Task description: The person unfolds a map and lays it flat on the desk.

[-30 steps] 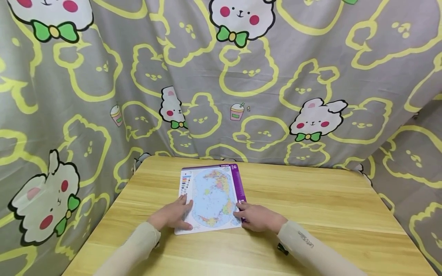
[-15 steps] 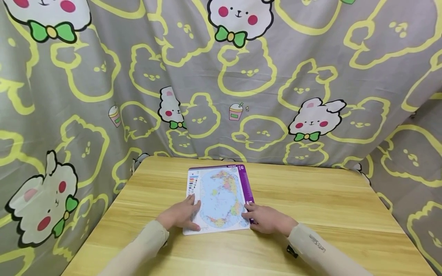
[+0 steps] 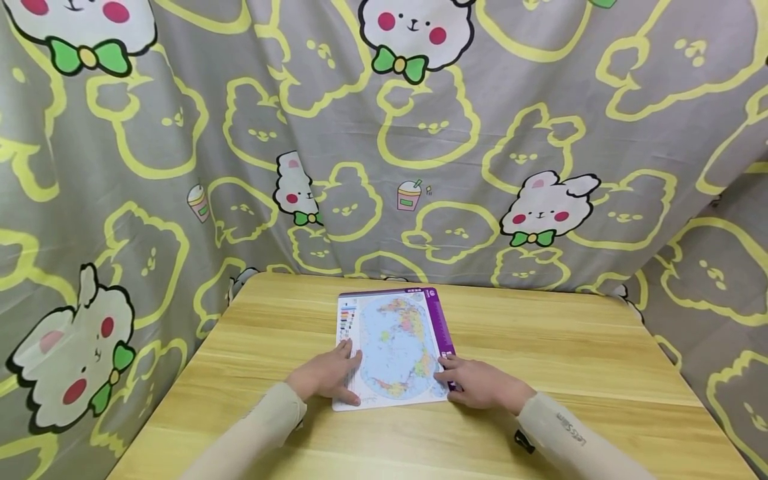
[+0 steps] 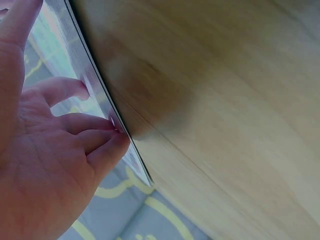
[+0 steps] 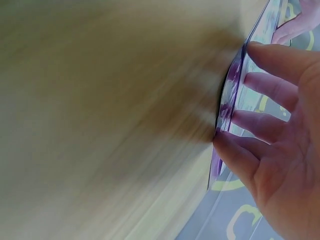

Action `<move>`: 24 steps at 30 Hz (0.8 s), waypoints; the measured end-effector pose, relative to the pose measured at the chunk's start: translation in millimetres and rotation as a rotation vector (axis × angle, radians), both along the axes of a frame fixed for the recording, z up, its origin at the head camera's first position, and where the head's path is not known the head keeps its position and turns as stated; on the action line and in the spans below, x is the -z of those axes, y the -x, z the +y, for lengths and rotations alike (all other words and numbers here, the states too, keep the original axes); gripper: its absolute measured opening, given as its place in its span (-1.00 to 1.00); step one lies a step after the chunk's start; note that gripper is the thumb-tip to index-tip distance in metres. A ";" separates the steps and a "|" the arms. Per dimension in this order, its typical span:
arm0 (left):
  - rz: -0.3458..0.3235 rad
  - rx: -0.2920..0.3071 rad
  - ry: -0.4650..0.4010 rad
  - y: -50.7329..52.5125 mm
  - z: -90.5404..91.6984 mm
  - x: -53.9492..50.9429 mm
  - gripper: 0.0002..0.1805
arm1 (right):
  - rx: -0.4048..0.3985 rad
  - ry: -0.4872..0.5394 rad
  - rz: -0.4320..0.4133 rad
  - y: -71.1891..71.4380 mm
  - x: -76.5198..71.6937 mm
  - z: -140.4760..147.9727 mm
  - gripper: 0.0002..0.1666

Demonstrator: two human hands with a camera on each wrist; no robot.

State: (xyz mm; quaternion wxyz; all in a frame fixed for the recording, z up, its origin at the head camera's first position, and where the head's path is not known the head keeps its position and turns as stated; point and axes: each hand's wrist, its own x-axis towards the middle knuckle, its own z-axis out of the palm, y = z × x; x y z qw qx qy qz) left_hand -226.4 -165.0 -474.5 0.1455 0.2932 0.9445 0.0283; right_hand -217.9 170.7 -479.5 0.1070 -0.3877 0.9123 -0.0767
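Note:
A flat sheet or thin pad printed with a world map (image 3: 396, 347), purple along its right side, lies on the wooden table. My left hand (image 3: 327, 373) rests on its lower left edge with fingers spread. On the lower right edge lies my right hand (image 3: 483, 383), its fingertips touching the purple border. The left wrist view has my left hand (image 4: 55, 145) with fingertips against the edge of the sheet (image 4: 95, 75). In the right wrist view the fingers of my right hand (image 5: 285, 130) press lightly along the purple edge (image 5: 227, 95).
The wooden table (image 3: 570, 347) extends to both sides of the map. A grey curtain (image 3: 360, 133) with yellow outlines and white rabbit faces hangs behind the table and at its sides. A small black item (image 3: 524, 441) shows beneath the right sleeve.
The map has slid to the right across the table, with both hands moving along on its edges. The head view has also shifted slightly.

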 end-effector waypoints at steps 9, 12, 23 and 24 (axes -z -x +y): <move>0.021 0.045 0.040 0.8 18.1 -1.2 0.11 | 0.033 0.014 0.010 -0.4 1.5 15.8 -0.53; 0.034 0.066 0.059 0.5 24.0 -0.9 0.11 | 0.046 0.023 0.006 -0.7 1.5 21.2 -0.53; 0.075 0.104 0.122 -3.6 46.5 1.6 0.12 | 0.137 0.050 0.006 -0.3 1.5 39.3 -0.50; 0.078 0.104 0.126 -4.3 48.7 1.5 0.12 | 0.145 0.048 0.007 0.6 2.0 41.1 -0.50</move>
